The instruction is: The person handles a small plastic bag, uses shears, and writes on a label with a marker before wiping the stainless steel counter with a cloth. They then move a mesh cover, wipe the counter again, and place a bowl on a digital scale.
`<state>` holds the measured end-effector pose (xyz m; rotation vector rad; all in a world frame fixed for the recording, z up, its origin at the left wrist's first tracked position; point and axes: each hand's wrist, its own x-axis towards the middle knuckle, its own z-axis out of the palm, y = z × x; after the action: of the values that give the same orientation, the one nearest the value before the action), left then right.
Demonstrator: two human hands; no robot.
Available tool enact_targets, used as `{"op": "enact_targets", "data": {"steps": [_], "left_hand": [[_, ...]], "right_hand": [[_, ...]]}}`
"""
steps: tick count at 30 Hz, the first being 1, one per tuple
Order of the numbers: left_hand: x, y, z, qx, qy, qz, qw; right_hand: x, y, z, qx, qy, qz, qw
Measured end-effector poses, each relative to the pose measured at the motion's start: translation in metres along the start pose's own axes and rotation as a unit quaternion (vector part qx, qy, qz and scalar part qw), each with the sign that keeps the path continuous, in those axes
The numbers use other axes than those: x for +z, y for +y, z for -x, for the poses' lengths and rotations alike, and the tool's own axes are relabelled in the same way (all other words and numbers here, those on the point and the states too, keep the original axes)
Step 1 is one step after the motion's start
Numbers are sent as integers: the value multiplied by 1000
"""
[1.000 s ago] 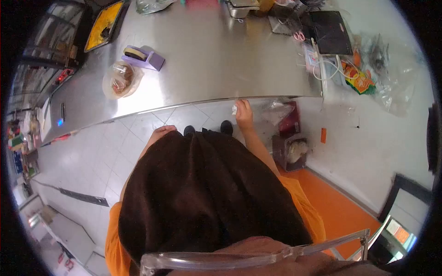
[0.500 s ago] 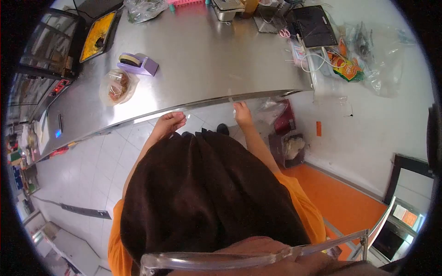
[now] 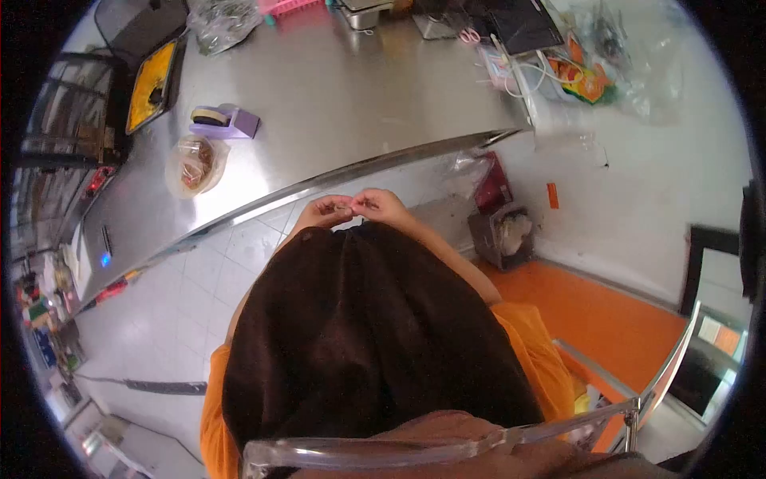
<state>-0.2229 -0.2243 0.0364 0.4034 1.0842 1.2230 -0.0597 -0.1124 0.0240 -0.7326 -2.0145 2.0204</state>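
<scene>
My left hand [image 3: 329, 210] and my right hand [image 3: 378, 205] meet in front of the dark apron [image 3: 351, 319], below the table's front edge. Fingertips of both are pinched together and touch each other. Whatever lies between them is too small to make out. Nearest on the steel table [image 3: 319, 96] is a clear plastic bag [image 3: 195, 165] with something brown inside. Just behind that bag stands a purple tape dispenser [image 3: 226, 122] with a roll of tape.
A tray of yellow food [image 3: 152, 85] lies at the table's left. Crumpled plastic [image 3: 222, 24], a metal container [image 3: 361, 14] and pink scissors [image 3: 470, 36] are at the back. A bin [image 3: 504, 235] stands on the floor at right.
My hands were apart, with a thin clear strip near my right hand. My right hand has moved left and now touches my left. The view has shifted slightly.
</scene>
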Motion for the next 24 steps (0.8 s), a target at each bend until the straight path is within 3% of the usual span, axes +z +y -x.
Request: {"op": "enact_targets", "data": {"steps": [4,7,8,9,11,14,17,18,21,22,24], "left_hand": [[-13,-5,2,-26,24,-14,999],[-19,-6,7,-28,41,-32,998],[-25,-7,8,-20,40,-37,998],[-30,-7,10,-12,40,-42,998],[-40,-3,12,-14,62,-33,997],[-50,-1,19,-17,102,-11,995],[-60,0,32,-21,124,1,992],[-63,1,35,-21,125,2,992],[-87,-4,45,-28,126,-5,992],[-95,-6,49,-33,125,-26,991],[-110,-8,59,-54,139,-26,989]], "right_hand": [[19,-15,3,-32,116,69,990],[15,7,-3,-3,205,-24,978],[8,19,-8,-5,275,6,962],[-2,32,-13,46,294,-111,948],[-21,56,-24,145,319,-339,873],[-18,83,-46,119,345,-481,797],[7,88,-69,36,365,-491,790],[18,60,-64,75,382,-488,781],[45,81,-84,44,423,-474,771],[52,44,-72,55,432,-466,770],[63,52,-83,14,492,-442,750]]}}
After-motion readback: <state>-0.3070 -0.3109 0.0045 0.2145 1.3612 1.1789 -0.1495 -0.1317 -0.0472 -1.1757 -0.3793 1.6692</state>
